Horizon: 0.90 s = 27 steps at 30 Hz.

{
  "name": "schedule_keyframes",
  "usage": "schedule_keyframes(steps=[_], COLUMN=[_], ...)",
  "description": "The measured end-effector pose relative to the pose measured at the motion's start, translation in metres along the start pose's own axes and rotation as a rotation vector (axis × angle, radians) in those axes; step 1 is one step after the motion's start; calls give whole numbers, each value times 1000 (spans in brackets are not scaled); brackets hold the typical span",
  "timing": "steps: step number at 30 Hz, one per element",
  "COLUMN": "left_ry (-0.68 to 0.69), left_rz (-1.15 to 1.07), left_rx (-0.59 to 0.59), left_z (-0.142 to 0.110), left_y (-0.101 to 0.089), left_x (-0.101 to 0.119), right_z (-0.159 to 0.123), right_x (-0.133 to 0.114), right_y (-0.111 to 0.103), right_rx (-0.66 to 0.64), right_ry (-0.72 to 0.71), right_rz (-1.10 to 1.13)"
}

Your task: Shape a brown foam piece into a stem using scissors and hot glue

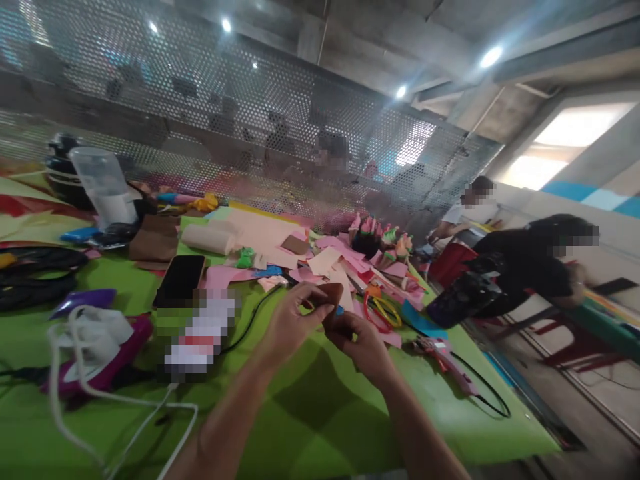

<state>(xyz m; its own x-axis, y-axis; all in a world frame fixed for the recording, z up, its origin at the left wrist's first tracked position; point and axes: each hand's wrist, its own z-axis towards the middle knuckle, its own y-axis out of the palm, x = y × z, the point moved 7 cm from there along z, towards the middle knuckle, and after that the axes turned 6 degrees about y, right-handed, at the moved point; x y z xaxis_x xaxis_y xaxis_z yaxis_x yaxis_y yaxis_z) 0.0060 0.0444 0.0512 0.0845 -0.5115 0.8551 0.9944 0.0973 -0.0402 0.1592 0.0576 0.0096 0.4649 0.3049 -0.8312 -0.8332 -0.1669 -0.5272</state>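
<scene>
My left hand (299, 317) pinches a small brown piece of paper or felt (334, 292) by its left side, thumb against fingers. Curled around the lower right edge of the same piece is my right hand (361, 343), its fingers closed. A tiny blue spot shows between the hands; what it is I cannot make out. Both hands hover over the green tabletop (320, 433), and their shadow falls below. To the right of my right hand lies a pink glue gun (453, 367) with a black cord. Red and yellow loops (383, 312) rest just beyond that hand.
Pink paper scraps (345, 253), a paper roll (207, 238) and brown sheets (153, 243) cover the back. On the left are a phone (181, 280), a purple power strip (100, 360) with white cables, and a clear bottle (105, 190). People sit beyond, right.
</scene>
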Motion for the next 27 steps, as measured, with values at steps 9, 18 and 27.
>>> schedule_keyframes(steps=[9,18,27], left_ry=[-169,-316,-313], left_rz=[-234,-276,-181], left_rx=[16,-112,-171], left_z=[-6,-10,-10], left_y=[6,26,26], left_x=[-17,-39,-48], right_z=[-1,-2,-1], right_x=[4,2,12], right_y=[8,7,-21], right_rx=[-74,-61,93], right_ry=[59,104,112], right_rz=[111,218,378])
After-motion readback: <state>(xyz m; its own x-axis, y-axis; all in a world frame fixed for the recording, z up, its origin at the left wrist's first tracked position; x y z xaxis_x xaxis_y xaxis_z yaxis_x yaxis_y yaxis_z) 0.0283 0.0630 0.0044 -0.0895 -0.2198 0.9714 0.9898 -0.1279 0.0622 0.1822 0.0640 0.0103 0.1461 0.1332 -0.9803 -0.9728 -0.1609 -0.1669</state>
